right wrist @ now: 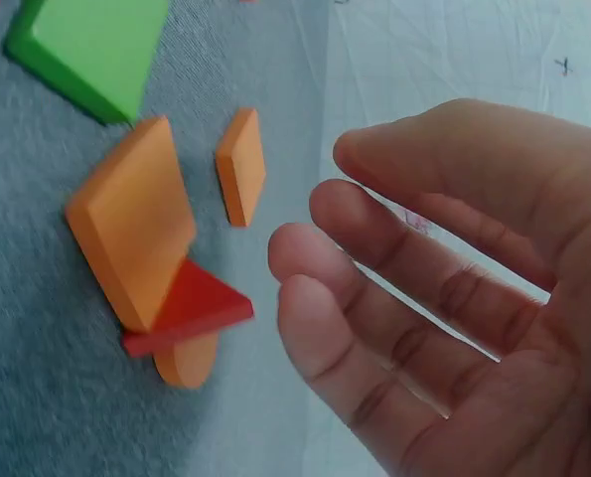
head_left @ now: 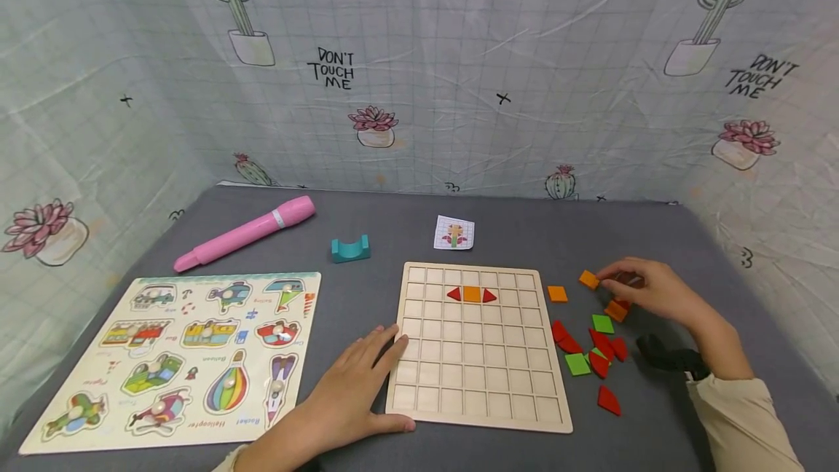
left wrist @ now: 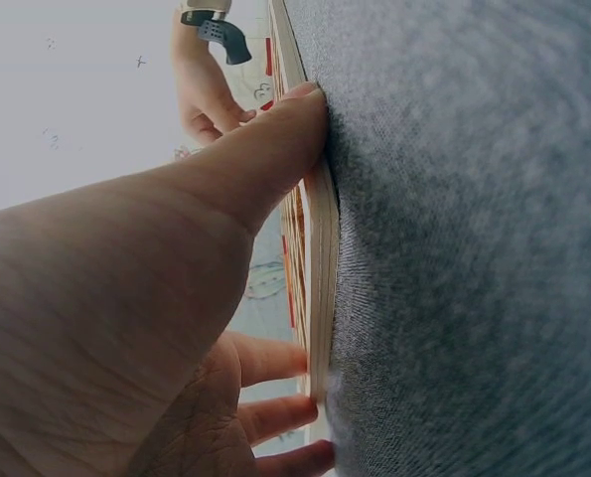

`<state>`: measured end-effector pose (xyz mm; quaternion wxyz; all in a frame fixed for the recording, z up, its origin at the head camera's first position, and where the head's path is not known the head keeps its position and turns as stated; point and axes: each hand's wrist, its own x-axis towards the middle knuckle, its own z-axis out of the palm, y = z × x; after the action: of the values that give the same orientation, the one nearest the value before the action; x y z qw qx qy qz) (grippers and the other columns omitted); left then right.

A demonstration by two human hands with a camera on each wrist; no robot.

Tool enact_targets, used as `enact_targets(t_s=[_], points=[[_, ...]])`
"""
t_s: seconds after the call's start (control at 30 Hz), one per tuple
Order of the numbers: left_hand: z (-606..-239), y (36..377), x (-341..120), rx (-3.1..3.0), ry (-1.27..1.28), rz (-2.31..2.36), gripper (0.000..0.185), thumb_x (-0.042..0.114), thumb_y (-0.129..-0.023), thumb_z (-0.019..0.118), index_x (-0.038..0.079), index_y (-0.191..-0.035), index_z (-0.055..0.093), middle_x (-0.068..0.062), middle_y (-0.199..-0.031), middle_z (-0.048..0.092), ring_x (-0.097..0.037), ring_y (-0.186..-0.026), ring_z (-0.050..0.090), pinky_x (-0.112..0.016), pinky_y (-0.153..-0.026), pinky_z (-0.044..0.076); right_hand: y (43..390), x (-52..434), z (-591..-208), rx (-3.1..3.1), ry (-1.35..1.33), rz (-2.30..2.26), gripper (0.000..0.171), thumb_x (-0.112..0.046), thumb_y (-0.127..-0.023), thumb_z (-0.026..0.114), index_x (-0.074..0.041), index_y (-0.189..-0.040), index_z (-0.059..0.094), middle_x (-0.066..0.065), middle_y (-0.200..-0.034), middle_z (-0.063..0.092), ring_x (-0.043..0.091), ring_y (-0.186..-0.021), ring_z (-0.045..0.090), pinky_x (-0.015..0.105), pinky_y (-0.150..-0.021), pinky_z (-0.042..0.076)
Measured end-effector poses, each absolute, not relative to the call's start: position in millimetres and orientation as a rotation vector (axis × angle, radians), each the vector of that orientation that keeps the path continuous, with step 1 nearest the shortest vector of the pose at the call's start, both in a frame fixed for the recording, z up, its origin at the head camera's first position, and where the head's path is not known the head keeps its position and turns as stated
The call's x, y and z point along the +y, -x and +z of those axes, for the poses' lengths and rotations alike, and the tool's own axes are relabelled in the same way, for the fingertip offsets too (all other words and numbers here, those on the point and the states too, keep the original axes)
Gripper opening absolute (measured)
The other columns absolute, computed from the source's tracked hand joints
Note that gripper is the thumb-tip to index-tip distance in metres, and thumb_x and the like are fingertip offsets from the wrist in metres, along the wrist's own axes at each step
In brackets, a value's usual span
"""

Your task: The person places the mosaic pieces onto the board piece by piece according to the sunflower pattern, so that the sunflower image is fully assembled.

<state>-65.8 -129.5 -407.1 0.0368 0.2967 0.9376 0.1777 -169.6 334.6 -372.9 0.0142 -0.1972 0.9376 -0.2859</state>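
Right of the board (head_left: 478,344), our right hand (head_left: 645,291) hovers loose-fingered, holding nothing, beside an orange tile (head_left: 588,280); pinch its edges while the flat left hand (head_left: 347,399) steadies the board.

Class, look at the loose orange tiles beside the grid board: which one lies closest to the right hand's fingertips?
The orange tile farthest back, just left of the right hand. The others lie apart: one nearer the board, one under the palm.

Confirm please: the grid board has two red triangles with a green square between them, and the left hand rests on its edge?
Not quite. The square between the red triangles on the grid board is orange, as the head view shows. The left hand does rest on its edge.
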Motion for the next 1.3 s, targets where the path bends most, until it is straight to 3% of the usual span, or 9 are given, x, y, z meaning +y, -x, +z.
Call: enact_targets(t_s=[0.23,0.4,0.63,0.8,1.3], points=[[-407,67,-129,2.897,-0.950,0.538,0.100,0.072,-0.077,0.063,0.006,-0.149,0.038,-0.014,-0.154,0.033,-0.035,-0.141,0.033,-0.054,-0.110,0.034,170,351,-378,2.941,0.680,-0.878,0.015,0.003,-0.089,0.064,0.003,-0.104,0.069,0.009,-0.096,0.065,-0.001,-0.078,0.058,0.021,-0.066,0.053],[-406,67,-129,2.897,-0.949,0.535,0.100,0.072,-0.077,0.063,0.006,-0.149,0.038,-0.014,-0.154,0.033,-0.035,-0.141,0.033,-0.053,-0.110,0.034,171,365,-384,2.913,0.803,-0.835,0.020,0.013,-0.083,0.065,0.004,-0.101,0.069,0.010,-0.096,0.066,-0.001,-0.080,0.058,0.021,-0.065,0.051],[-406,67,-129,2.891,-0.932,0.538,0.100,0.071,-0.077,0.064,0.006,-0.149,0.038,-0.015,-0.154,0.033,-0.035,-0.142,0.032,-0.053,-0.111,0.033,173,366,-388,2.807,0.823,-0.842,0.027,0.007,-0.078,0.075,0.005,-0.103,0.067,0.008,-0.099,0.065,0.002,-0.078,0.057,0.023,-0.062,0.052],[-406,67,-129,2.891,-0.934,0.548,0.100,0.071,-0.077,0.064,0.006,-0.149,0.038,-0.015,-0.154,0.033,-0.035,-0.142,0.032,-0.054,-0.109,0.034,175,360,-387,2.789,0.796,-0.855,0.026,0.007,-0.079,0.074,0.006,-0.105,0.067,0.015,-0.099,0.065,0.000,-0.075,0.057,0.023,-0.062,0.053],[-407,66,-128,2.892,-0.944,0.543,0.099,0.071,-0.078,0.064,0.006,-0.149,0.038,-0.014,-0.154,0.033,-0.035,-0.142,0.032,-0.053,-0.109,0.035,174,337,-386,2.838,0.619,-0.846,0.022,-0.003,-0.082,0.075,0.003,-0.103,0.070,0.009,-0.093,0.067,0.001,-0.066,0.055,0.023,-0.056,0.049]])
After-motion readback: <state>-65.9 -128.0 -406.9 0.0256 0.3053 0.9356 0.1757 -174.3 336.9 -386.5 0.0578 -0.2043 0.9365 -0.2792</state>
